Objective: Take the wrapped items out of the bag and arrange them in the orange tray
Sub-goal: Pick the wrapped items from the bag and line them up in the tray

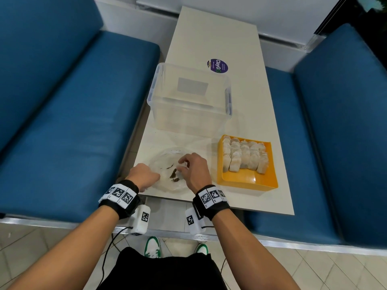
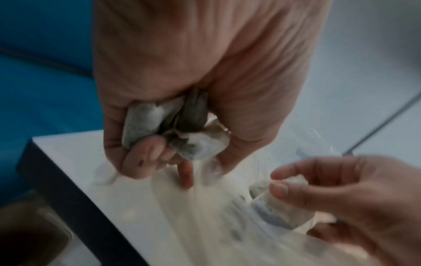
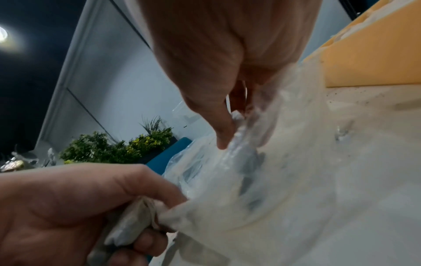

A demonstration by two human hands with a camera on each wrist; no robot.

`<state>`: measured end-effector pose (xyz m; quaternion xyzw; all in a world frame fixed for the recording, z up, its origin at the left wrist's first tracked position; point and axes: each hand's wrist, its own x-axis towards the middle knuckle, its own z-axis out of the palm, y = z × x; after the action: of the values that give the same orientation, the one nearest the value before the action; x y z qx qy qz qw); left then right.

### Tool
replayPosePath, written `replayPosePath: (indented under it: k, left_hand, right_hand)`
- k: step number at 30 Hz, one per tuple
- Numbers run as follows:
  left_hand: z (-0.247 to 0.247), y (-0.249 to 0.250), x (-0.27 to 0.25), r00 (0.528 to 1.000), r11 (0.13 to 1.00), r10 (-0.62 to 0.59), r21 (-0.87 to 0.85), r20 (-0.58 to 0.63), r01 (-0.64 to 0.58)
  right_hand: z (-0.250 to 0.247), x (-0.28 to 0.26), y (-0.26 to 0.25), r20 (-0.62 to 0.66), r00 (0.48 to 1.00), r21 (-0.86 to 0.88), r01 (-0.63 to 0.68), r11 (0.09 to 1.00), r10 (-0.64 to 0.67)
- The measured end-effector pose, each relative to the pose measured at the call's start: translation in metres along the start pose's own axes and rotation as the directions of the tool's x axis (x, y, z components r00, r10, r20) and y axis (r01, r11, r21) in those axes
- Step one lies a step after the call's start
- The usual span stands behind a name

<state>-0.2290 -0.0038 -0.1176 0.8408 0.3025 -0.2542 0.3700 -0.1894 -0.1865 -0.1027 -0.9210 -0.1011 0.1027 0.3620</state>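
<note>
From the head view, a long pale worktop [image 1: 247, 114] runs between two blue cushioned benches [image 1: 69, 114]. An orange tray [image 1: 247, 178] sits near its front right corner, holding rows of white wrapped items [image 1: 245, 156] packed upright toward the tray's far side. Just left of the tray lies a crumpled clear plastic bag [image 1: 167, 174]; dark crumbs show inside it. The left hand [image 1: 144, 175] rests on the bag's left edge, its fingers hidden from here. The right hand [image 1: 193, 168] hovers over the bag, fingers curled around something small and white. Beyond the tray stands a clear plastic tub [image 1: 188, 101], and past that a round purple sticker [image 1: 217, 65].

The left wrist view is blurred. The left hand [image 2: 193, 81] is clenched round several wrapped items [image 2: 173, 129], papery and grey-white, with one finger pressing on the bag [image 2: 205, 225]. At the lower right, the right hand [image 2: 341, 194] pinches one wrapped item [image 2: 293, 181] between thumb and forefinger.

The right wrist view, also soft, shows the right hand [image 3: 227, 72] with fingertips in the filmy bag [image 3: 273, 171], the tray's [image 3: 369, 59] wall just beyond. The left hand [image 3: 79, 207] grips its wrapped bundle [image 3: 132, 221] low in the frame. Green plants [image 3: 118, 145] stand far behind.
</note>
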Motion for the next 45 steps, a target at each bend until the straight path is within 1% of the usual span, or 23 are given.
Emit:
replayPosePath:
  k: [3, 6, 10, 13, 15, 19, 22, 25, 27, 29, 31, 33, 34, 35, 36, 38, 41, 43, 45]
  left_hand:
    - [0.000, 0.001, -0.001, 1.000, 0.993, 0.013, -0.113, 0.000, -0.013]
    - [0.002, -0.001, 0.001, 1.000, 0.985, 0.025, -0.170, 0.013, -0.022]
    - [0.004, -0.008, 0.006, 0.998, 0.970, 0.047, -0.241, 0.029, -0.039]
    - [0.005, -0.006, 0.005, 1.000, 0.962, 0.003, -0.273, 0.027, 0.005]
    - [0.004, -0.004, 0.003, 1.000, 0.964, -0.026, -0.263, -0.003, 0.024]
    - [0.003, -0.002, 0.003, 0.990, 0.986, 0.032, -0.155, -0.137, -0.053]
    - [0.002, -0.001, 0.000, 0.992, 0.990, 0.003, -0.140, -0.129, -0.021]
    - [0.002, -0.001, -0.004, 0.992, 0.976, -0.021, -0.219, -0.126, -0.007]
    - [-0.001, 0.000, -0.012, 0.985, 0.953, -0.027, -0.302, -0.169, -0.026]
    - [-0.006, 0.002, -0.022, 0.965, 0.925, -0.024, -0.372, -0.262, -0.078]
    - [-0.011, 0.006, -0.031, 0.923, 0.902, 0.030, -0.388, -0.384, -0.191]
    - [-0.014, 0.013, -0.037, 0.861, 0.883, 0.157, -0.322, -0.483, -0.342]
    - [-0.015, 0.017, -0.039, 0.840, 0.870, 0.233, -0.280, -0.490, -0.405]
    - [-0.017, 0.021, -0.040, 0.835, 0.855, 0.304, -0.255, -0.459, -0.451]
    - [-0.017, 0.025, -0.039, 0.840, 0.840, 0.369, -0.245, -0.398, -0.485]
    - [-0.018, 0.033, -0.038, 0.859, 0.817, 0.457, -0.274, -0.230, -0.507]
    - [-0.016, 0.043, -0.043, 0.885, 0.810, 0.464, -0.391, -0.027, -0.437]
    - [-0.013, 0.044, -0.048, 0.883, 0.810, 0.461, -0.450, 0.089, -0.377]
    - [-0.011, 0.042, -0.047, 0.871, 0.808, 0.473, -0.461, 0.134, -0.368]
  right_hand:
    - [0.002, 0.001, 0.005, -0.031, 1.000, 0.084, -0.001, 0.997, 0.003]
    - [0.002, 0.000, 0.006, -0.026, 0.999, 0.075, 0.035, 0.997, -0.033]
    - [0.003, -0.002, 0.005, -0.008, 0.999, 0.112, 0.044, 0.993, -0.043]
    - [0.004, -0.003, 0.006, 0.011, 0.999, 0.126, 0.039, 0.991, -0.041]
    - [0.003, -0.003, 0.007, 0.032, 0.998, 0.111, 0.048, 0.993, -0.052]
    - [0.003, -0.003, 0.007, 0.024, 0.999, 0.143, 0.029, 0.989, -0.033]
    - [0.000, -0.003, 0.007, 0.032, 0.999, 0.162, 0.001, 0.987, -0.007]
    - [-0.004, -0.004, 0.008, -0.039, 0.997, 0.129, 0.068, 0.989, -0.064]
    - [-0.005, -0.006, 0.007, -0.062, 0.995, 0.113, 0.090, 0.990, -0.083]
    - [-0.004, -0.006, 0.007, -0.051, 0.996, 0.092, 0.073, 0.993, -0.068]
    - [-0.006, -0.007, 0.007, -0.072, 0.995, 0.105, 0.069, 0.992, -0.062]
    - [-0.009, -0.007, 0.006, -0.105, 0.993, 0.196, 0.072, 0.978, -0.052]
    - [-0.009, -0.007, 0.006, -0.109, 0.993, 0.238, 0.076, 0.968, -0.051]
    - [-0.010, -0.008, 0.005, -0.107, 0.993, 0.262, 0.084, 0.961, -0.058]
    - [-0.011, -0.008, 0.004, -0.100, 0.992, 0.266, 0.099, 0.959, -0.075]
    - [-0.016, -0.007, 0.001, -0.088, 0.990, 0.262, 0.134, 0.956, -0.115]
    - [-0.026, -0.007, -0.004, -0.103, 0.984, 0.286, 0.170, 0.943, -0.147]
    - [-0.032, -0.007, -0.005, -0.122, 0.983, 0.300, 0.170, 0.939, -0.139]
    - [-0.034, -0.006, -0.005, -0.130, 0.981, 0.284, 0.174, 0.943, -0.141]
